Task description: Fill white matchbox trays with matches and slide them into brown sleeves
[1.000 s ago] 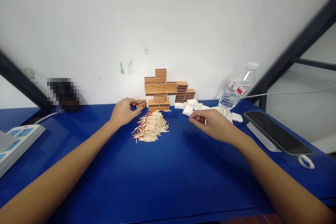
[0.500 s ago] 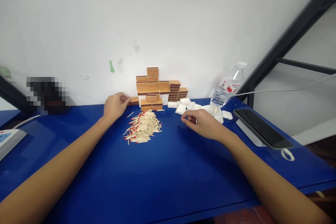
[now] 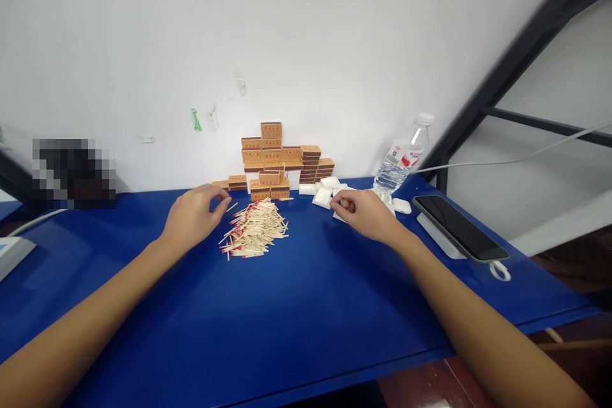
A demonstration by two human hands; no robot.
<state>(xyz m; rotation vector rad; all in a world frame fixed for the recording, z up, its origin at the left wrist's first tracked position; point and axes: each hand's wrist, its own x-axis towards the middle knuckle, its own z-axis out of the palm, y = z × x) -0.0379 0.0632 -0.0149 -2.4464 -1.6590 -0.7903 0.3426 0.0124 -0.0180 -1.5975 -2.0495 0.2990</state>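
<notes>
A pile of red-tipped matchsticks (image 3: 253, 234) lies on the blue table (image 3: 296, 319). Behind it, brown matchboxes (image 3: 272, 159) are stacked against the wall, with two more (image 3: 230, 183) lying to their left. My left hand (image 3: 191, 218) hovers just left of the pile with its fingers loosely bent and nothing in them. My right hand (image 3: 363, 213) is pinched shut among the white inner trays (image 3: 324, 191) to the right of the stack. A white tray edge shows under its fingers.
A clear water bottle (image 3: 401, 162) stands at the back right, with a dark phone (image 3: 459, 227) on a white stand beside it. A cable runs off to the right. A white power strip (image 3: 12, 254) sits at the far left edge. A black frame bar slants up on the right.
My left hand set a matchbox down left of the stack and drew back toward the matchstick pile. The right hand shifted slightly toward the white trays. The view has drifted to the right.
</notes>
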